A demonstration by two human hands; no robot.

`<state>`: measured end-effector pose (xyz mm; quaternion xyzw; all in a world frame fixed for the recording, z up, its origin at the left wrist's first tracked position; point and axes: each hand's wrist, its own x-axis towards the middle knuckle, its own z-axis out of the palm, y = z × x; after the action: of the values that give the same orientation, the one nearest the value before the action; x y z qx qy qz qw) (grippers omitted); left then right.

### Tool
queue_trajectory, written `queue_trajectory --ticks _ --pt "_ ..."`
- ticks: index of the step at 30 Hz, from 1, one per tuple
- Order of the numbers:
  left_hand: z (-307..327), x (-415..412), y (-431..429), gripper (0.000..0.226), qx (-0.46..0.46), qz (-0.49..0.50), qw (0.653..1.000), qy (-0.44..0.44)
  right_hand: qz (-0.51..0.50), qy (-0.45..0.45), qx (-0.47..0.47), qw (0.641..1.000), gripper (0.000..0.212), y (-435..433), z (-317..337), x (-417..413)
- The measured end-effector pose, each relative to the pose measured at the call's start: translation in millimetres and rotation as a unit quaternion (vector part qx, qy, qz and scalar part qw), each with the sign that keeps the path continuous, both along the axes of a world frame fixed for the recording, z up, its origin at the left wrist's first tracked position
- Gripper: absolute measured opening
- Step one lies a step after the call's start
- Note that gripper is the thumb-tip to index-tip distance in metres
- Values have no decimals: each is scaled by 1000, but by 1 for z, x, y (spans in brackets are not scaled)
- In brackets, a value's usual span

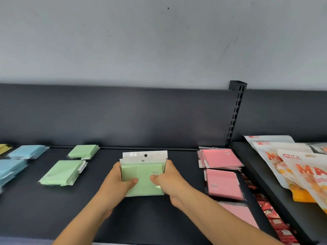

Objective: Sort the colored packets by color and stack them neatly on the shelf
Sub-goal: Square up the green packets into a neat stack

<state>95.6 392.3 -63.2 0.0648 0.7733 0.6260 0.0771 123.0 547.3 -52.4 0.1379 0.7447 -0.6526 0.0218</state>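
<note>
A stack of green packets (144, 174) with clear hang tabs sits in the middle of the dark shelf (53, 214). My left hand (117, 184) grips its left edge with the thumb on top, and my right hand (169, 181) grips its right edge the same way. Two more green stacks lie to the left, one nearer (62, 172) and one at the back (83, 151). Blue stacks (26, 152) (10, 169) lie further left. Pink stacks (221, 159) (223, 184) (238, 214) line the right side.
A yellow packet (4, 148) shows at the far left edge. A slotted black upright (236, 112) divides the shelf from the neighbouring bay, where large white and orange snack bags (292, 167) lie. Small red packets (272, 216) sit on a lower shelf at the right.
</note>
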Motion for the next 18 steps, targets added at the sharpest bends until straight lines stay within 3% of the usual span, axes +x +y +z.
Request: queue_trajectory --ticks 11,18 --pt "-2 37 -7 34 -62 -1 995 84 -32 64 66 995 28 -29 -2 43" --pt "-7 63 -29 37 -58 -23 992 110 -25 134 175 975 40 -51 -10 79"
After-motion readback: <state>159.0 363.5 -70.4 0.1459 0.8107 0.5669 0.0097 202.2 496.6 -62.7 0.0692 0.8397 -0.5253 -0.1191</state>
